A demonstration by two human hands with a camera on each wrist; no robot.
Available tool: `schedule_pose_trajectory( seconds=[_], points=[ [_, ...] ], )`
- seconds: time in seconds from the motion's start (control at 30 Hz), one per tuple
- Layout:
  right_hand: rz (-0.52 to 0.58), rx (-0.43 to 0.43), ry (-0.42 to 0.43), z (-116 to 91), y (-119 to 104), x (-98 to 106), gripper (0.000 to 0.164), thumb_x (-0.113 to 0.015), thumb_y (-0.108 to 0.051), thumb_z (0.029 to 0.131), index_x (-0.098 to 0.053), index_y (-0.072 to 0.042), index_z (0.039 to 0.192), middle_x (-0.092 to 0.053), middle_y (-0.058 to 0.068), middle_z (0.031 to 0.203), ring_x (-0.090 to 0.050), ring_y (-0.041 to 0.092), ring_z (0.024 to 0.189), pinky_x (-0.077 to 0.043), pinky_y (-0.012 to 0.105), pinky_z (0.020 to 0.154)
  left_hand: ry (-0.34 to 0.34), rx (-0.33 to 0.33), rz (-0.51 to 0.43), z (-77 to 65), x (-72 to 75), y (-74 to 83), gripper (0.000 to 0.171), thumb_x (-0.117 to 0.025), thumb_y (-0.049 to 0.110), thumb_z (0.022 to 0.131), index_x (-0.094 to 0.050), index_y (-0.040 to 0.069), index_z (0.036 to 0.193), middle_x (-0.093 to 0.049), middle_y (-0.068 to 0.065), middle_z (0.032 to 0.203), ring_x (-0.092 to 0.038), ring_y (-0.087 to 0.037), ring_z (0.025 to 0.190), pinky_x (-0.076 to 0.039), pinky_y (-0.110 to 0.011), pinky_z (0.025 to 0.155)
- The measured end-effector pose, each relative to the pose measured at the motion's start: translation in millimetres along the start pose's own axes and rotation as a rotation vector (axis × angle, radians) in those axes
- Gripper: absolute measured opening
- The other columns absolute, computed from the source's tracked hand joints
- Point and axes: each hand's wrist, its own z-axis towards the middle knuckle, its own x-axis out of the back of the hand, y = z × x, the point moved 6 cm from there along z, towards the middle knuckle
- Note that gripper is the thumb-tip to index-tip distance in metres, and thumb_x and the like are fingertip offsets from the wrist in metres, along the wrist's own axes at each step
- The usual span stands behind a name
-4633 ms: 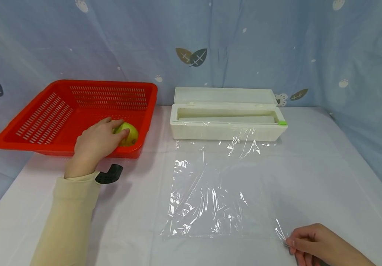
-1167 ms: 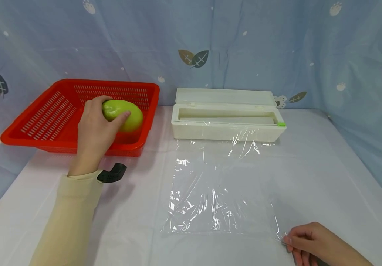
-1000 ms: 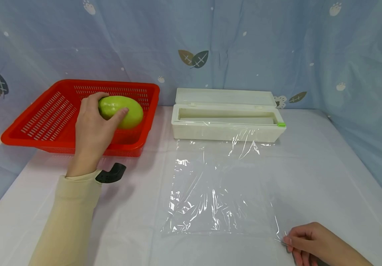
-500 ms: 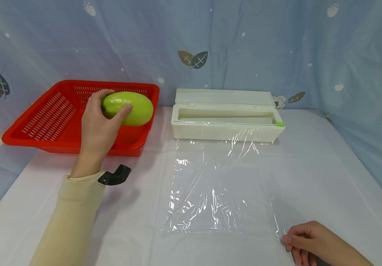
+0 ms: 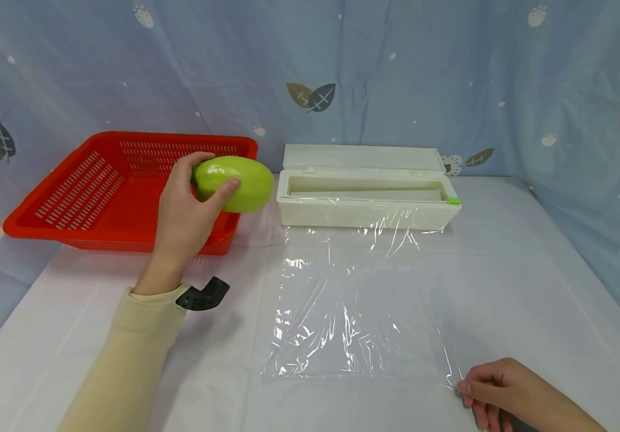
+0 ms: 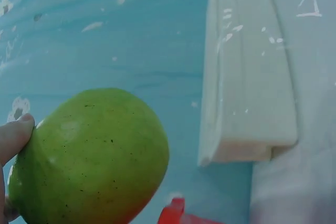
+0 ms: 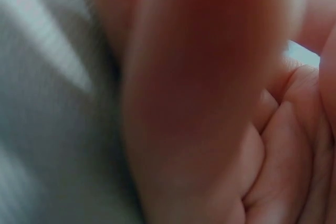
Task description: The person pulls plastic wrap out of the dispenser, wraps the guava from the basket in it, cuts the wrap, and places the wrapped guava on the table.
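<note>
1 white box (image 5: pixel 366 213); rest relative to it. 1 lid (image 5: pixel 361 158) at its back, 1 green tab (image 5: pixel 453 201) at its right end. 1 red basket (image 5: pixel 78 193) to its left, 1 green fruit (image 5: pixel 250 183) near its left end. 1 film sheet (image 5: pixel 347 318) in front. 2 hands: left hand (image 5: pixel 186 213) to its left, right hand (image 5: pixel 506 390) front-right. 1 sleeve (image 5: pixel 131 354), 1 black wrist piece (image 5: pixel 204 294), both front-left.

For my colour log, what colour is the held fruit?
Green fruit with dark specks; best in the left wrist view.
</note>
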Motion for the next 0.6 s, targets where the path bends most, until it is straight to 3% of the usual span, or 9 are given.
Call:
schedule_pose_trajectory(
  seconds=[0.27, 0.47, 0.6],
  points=[
    [-0.010, -0.010, 0.007, 0.5, -1.2, -0.9, 0.024, -0.042, -0.010, 0.094, -0.058, 0.001, 0.080, -0.059, 0.012, 0.061, -0.053, 0.019, 0.046, -0.047, 0.033, 0.043, -0.073, -0.066, -0.007, -9.0, -28.3, 9.6, 0.060, -0.065, 0.049, 0.075, -0.046, 0.017, 0.122, -0.047, 0.003, 0.113, -0.045, -0.013, 0.095, -0.040, -0.034, 0.077],
    [-0.012, -0.011, 0.005, 0.8, -1.4, -0.4, 0.024, -0.042, -0.010, 0.094, -0.058, 0.001, 0.079, -0.060, 0.011, 0.062, -0.053, 0.019, 0.045, -0.047, 0.033, 0.043, -0.174, -0.101, -0.008, -22.6, -61.9, 14.6, 0.059, -0.067, 0.047, 0.074, -0.047, 0.018, 0.120, -0.047, 0.002, 0.111, -0.044, -0.012, 0.093, -0.040, -0.033, 0.075],
    [-0.002, 0.000, 0.002, 0.6, -1.9, -0.8, 0.024, -0.042, -0.009, 0.094, -0.058, 0.000, 0.079, -0.059, 0.013, 0.062, -0.053, 0.020, 0.045, -0.047, 0.033, 0.043, -0.262, -0.059, -0.036, -33.3, -85.1, 13.4, 0.059, -0.067, 0.048, 0.074, -0.047, 0.019, 0.121, -0.049, 0.003, 0.109, -0.045, -0.014, 0.091, -0.040, -0.033, 0.075]
  ],
)
